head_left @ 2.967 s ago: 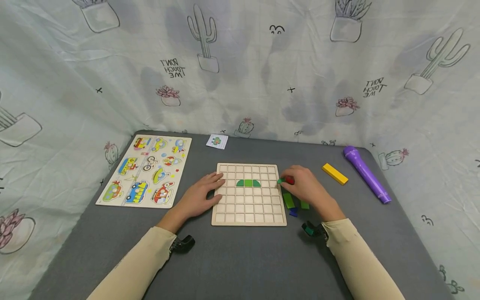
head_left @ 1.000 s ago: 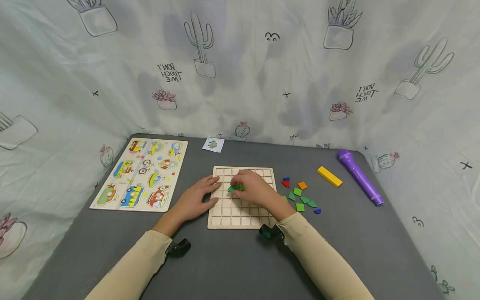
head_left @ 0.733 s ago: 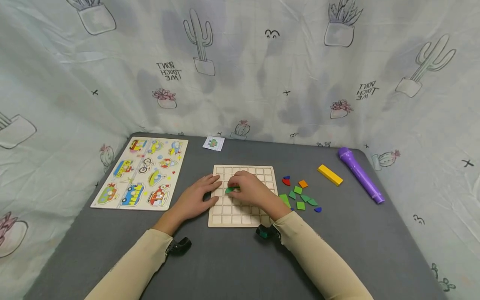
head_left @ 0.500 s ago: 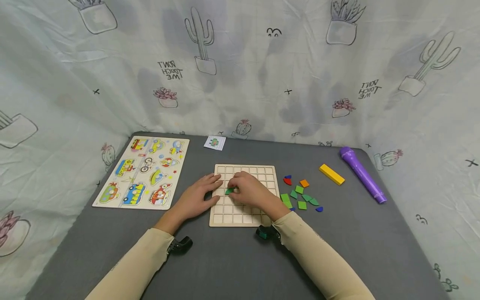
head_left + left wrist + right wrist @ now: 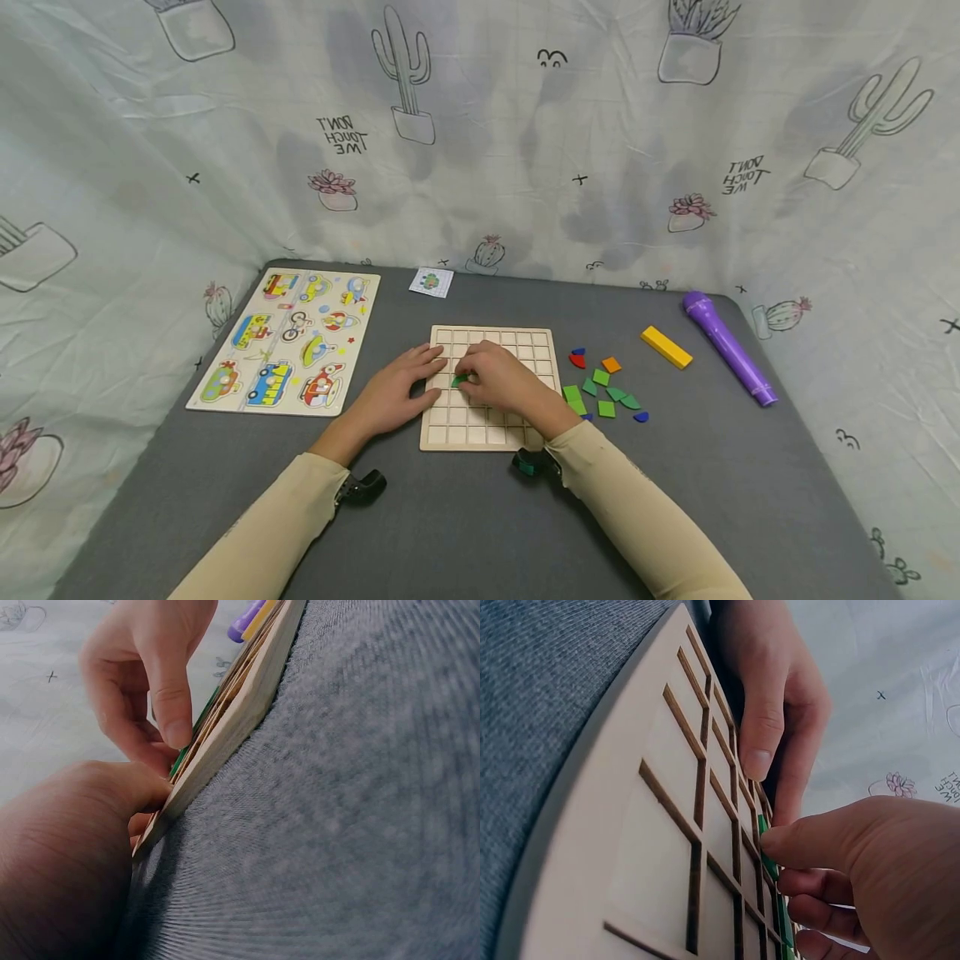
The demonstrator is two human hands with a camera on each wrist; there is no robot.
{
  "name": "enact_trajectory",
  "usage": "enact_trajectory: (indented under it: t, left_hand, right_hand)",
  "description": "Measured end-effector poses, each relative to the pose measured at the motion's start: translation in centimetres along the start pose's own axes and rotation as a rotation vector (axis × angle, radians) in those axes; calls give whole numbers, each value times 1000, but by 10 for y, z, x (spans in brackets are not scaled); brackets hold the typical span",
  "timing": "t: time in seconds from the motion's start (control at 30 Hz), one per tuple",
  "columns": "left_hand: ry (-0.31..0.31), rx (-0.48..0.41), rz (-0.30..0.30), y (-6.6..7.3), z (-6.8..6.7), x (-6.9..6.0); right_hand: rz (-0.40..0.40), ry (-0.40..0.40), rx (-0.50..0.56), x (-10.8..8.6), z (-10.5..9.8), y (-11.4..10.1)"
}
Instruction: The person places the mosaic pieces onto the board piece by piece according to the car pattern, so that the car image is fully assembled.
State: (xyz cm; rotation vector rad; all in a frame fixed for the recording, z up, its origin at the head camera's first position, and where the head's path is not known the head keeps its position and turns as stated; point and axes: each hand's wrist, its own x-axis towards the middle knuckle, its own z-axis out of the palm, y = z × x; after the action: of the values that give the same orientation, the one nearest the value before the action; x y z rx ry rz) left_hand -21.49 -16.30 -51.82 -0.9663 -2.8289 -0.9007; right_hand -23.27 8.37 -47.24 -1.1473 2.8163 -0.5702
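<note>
A wooden grid board [image 5: 480, 442] lies flat mid-table. My left hand [image 5: 399, 390] rests at its left edge, fingertips on the rim and thumb beside it; the left hand [image 5: 776, 682] also shows in the right wrist view. My right hand [image 5: 498, 379] reaches over the board and pinches a small dark green tile [image 5: 459, 380] low over the left part of the grid. The right wrist view shows the thumb touching this green tile [image 5: 768, 847], with more green [image 5: 784, 919] beyond it. The hand covers the middle cells in the head view.
Loose green [image 5: 606, 408], blue [image 5: 641, 417], red [image 5: 577, 361] and orange tiles [image 5: 611, 365] lie right of the board. Further right are a yellow bar [image 5: 667, 347] and a purple toy microphone [image 5: 729, 350]. A vehicle puzzle [image 5: 285, 342] lies left; a pattern card [image 5: 431, 282] sits behind.
My right hand has gone from the loose tiles over to the board with the green tile, then shifted slightly left. The red tile now lies on the table. The left hand has stayed put.
</note>
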Motion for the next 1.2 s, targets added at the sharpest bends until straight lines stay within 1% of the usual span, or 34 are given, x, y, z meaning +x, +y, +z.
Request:
enact_trajectory:
  t: [0.27, 0.37, 0.47, 0.63, 0.73, 0.87, 1.03, 1.2]
  left_hand:
    - [-9, 0, -12, 1, 0, 1]
    - [-12, 5, -14, 2, -1, 1]
    - [-12, 7, -15, 2, -1, 1]
    - [-16, -3, -17, 2, -2, 1]
    - [-16, -7, -18, 2, -2, 1]
    - [-14, -6, -16, 2, -2, 0]
    - [-13, -10, -7, 2, -1, 0]
    - [-7, -6, -2, 0, -1, 0]
  right_hand:
    - [-30, 27, -5, -2, 0, -1]
    - [-28, 31, -8, -3, -1, 0]
    - [-10, 42, 4, -5, -4, 1]
    - [49, 56, 42, -14, -14, 5]
    - [75, 59, 58, -21, -23, 9]
    - [107, 71, 53, -34, -35, 18]
    - [150, 109, 62, -56, -50, 29]
    - [174, 151, 75, -76, -61, 42]
